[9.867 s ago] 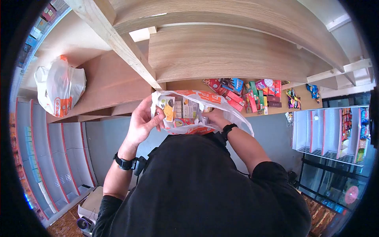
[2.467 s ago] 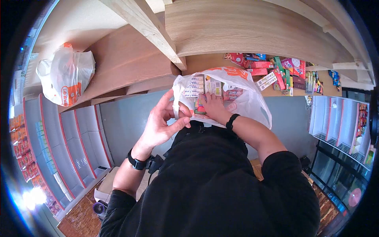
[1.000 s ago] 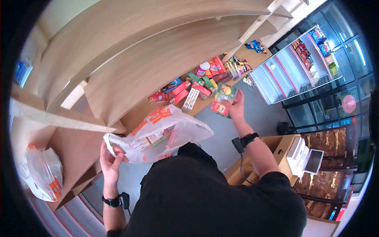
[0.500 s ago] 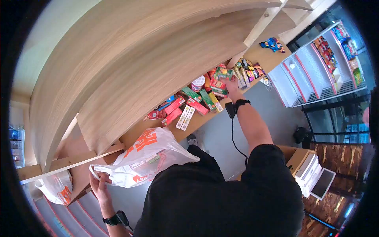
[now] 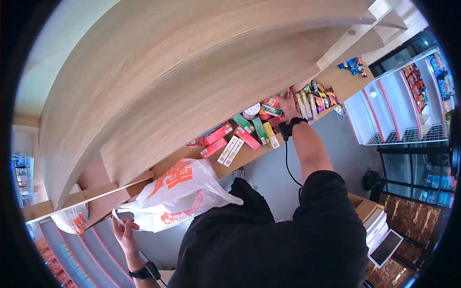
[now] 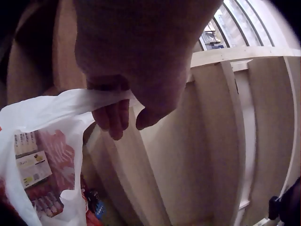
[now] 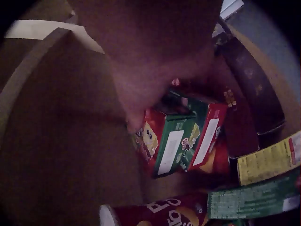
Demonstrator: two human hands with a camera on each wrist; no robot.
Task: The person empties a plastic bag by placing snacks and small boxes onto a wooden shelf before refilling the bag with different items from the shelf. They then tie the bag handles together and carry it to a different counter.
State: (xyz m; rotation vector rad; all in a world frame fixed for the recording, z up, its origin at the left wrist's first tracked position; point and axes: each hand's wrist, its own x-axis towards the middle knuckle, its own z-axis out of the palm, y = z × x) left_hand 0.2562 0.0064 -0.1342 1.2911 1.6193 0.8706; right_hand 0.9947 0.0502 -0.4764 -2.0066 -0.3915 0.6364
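Observation:
My left hand (image 5: 125, 233) holds the handle of a white plastic bag (image 5: 206, 182) with orange print. In the left wrist view the bag's mouth gapes, with small cartons (image 6: 35, 169) inside, and the handle runs over the curled fingers. Reaching in under the upper shelf, my right hand (image 5: 288, 106) is at the far part of the goods. The right wrist view has that hand over red and green snack boxes (image 7: 181, 141), with its fingers around their far side, partly hidden. Dark red boxes (image 7: 240, 127) stand right beside them, and a red canister (image 7: 160, 214) lies nearby.
Red, green, yellow and white cartons (image 5: 230, 150) lie along the lower shelf (image 5: 180, 156). Snack packs (image 5: 326, 98) and blue bags (image 5: 353, 67) are farther right. The broad upper shelf board (image 5: 192, 96) overhangs them. Another white bag (image 5: 72, 216) sits at left.
The right hand went from inside the bag to the shelf, carrying the red and green snack boxes. The left hand kept the bag's handle as the bag shifted left and the view turned right.

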